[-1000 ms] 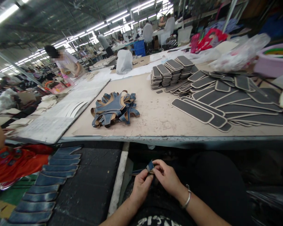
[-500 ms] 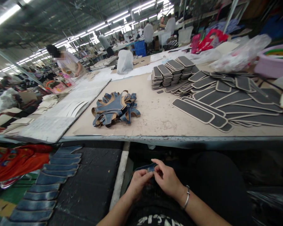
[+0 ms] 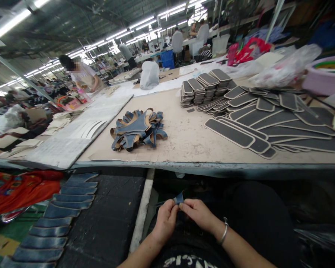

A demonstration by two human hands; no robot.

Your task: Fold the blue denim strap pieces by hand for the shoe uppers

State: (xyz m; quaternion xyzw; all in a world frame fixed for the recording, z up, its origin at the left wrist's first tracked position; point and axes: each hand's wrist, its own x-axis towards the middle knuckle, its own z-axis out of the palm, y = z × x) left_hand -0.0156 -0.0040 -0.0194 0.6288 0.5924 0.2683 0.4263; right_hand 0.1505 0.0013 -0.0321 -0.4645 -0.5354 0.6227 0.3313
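A small blue leather piece [image 3: 179,198] is held between both hands above the lap, below the table edge. My left hand [image 3: 166,219] pinches its left side, and my right hand [image 3: 199,214], with a silver bracelet on the wrist, grips its right side. On the table ahead lies a tangled heap of blue leather pieces with tan backs [image 3: 135,128]. Several blue leather strips [image 3: 51,230] overlap in a slanting row on the black surface [image 3: 103,219] at the left.
Grey pads with pale edges [image 3: 231,132] lie spread and stacked on the table's right side. A white board [image 3: 80,126] and a white bag [image 3: 149,74] stand farther left. Orange cloth [image 3: 25,190] hangs at the left. A person [image 3: 85,74] bends over the table beyond.
My right hand's raised finger has come down onto the blue piece, which now stands up more between the hands. The view has shifted slightly.
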